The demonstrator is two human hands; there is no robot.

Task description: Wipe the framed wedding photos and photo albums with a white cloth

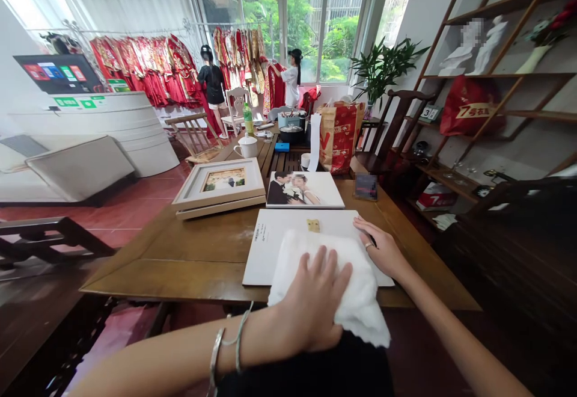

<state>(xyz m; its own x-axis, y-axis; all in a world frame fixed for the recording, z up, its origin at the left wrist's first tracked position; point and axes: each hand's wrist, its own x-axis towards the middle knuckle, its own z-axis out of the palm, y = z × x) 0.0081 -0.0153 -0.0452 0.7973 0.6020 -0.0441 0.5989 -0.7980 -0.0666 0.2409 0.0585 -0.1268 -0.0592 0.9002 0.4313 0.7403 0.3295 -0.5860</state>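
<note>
My left hand (315, 301) lies spread on a white cloth (293, 258), pressing it against a flat white panel (261, 258) on the wooden table. The cloth hangs past the table's front edge. With fingers stretched out, my right hand (381, 243) rests on the panel's right edge. A small yellowish metal plate (312, 225) sits near the panel's far edge, and small print shows at its left. Just behind lies a photo panel (315, 191) of a couple. To its left, a framed picture (220, 180) rests on another frame.
Farther back stand a lidded white mug (247, 145), a green bottle (248, 120), a blue box (282, 147) and a red-brown paper bag (338, 138). A small dark block (366, 186) is at the right. Two people are by racks of red garments (144, 72). Wooden shelves (496, 72) line the right.
</note>
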